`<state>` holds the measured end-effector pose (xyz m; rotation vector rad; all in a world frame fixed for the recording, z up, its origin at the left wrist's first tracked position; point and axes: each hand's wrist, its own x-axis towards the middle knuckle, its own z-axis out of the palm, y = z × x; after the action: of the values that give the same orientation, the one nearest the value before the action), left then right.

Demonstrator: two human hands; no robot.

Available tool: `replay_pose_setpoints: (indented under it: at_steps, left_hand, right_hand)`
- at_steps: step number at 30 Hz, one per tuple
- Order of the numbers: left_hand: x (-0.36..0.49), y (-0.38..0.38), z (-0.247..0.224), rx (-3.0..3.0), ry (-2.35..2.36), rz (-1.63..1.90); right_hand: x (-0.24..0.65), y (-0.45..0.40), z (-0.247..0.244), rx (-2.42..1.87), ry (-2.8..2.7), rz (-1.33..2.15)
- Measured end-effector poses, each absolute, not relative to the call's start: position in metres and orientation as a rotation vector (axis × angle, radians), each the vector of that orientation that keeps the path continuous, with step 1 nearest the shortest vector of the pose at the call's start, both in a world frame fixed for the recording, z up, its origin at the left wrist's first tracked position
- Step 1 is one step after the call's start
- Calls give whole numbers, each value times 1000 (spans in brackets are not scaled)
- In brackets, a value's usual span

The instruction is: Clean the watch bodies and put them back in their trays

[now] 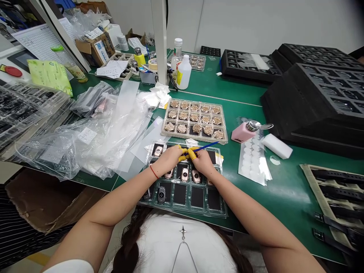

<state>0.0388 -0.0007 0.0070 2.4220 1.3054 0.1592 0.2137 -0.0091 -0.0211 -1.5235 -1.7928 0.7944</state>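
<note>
Both hands meet over the far half of a clear plastic tray [182,209] with square compartments. My left hand [170,158], with yellow finger cots and a red cord at the wrist, is closed in a pinch; what it holds is hidden by the fingers. My right hand [201,160], also in yellow finger cots, is closed around a thin blue stick-like tool [209,145] that points to the right. Rose-gold smartwatch bodies [184,174] lie in the middle row below the hands. A dark grey smartwatch body [161,194] sits in the near row.
Behind stands a tray of round gold watch parts [195,118]. To the right are a pink pump bottle [243,132], white sticker sheets [251,159], a white block [276,146], black foam trays [307,110] and watch straps [338,192]. Plastic bags [93,140] cover the left.
</note>
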Motion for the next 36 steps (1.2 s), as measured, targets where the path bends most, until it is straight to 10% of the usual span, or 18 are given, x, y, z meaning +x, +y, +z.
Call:
replay_pose_setpoints:
  at_steps: [36]
  left_hand:
    - [-14, -9, 26, 2221, 1446, 431]
  right_hand:
    - [188, 1, -1, -1355, -1797, 912]
